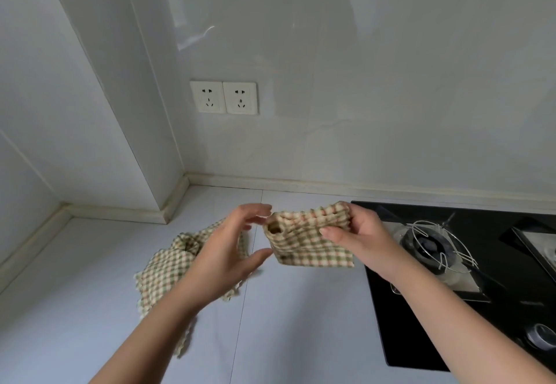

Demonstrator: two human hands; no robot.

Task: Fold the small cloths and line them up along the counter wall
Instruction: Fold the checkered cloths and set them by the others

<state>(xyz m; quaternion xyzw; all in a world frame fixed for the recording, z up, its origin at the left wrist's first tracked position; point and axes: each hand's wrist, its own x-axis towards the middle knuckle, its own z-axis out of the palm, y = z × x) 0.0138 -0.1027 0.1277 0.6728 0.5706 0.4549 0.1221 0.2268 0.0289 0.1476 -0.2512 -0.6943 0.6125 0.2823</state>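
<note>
At frame centre we see the right hand (361,240) pinching a folded cream cloth (304,242), checked green and orange, above the surface (301,329), the left hand (225,254) with fingers (255,210) spread just beside it, a crumpled cloth (162,275) lying lower left

Feed's soft and a bit dim for me. Flat greyish light, barely any shadows, just a faint smudge on the counter (75,308) under the left hand (222,257). Glossy wall (391,97) has a glare streak upper left plus a murky reflection. Wide lens bows the edges. Checks on the held cloth (304,242) stay fairly sharp.
</note>
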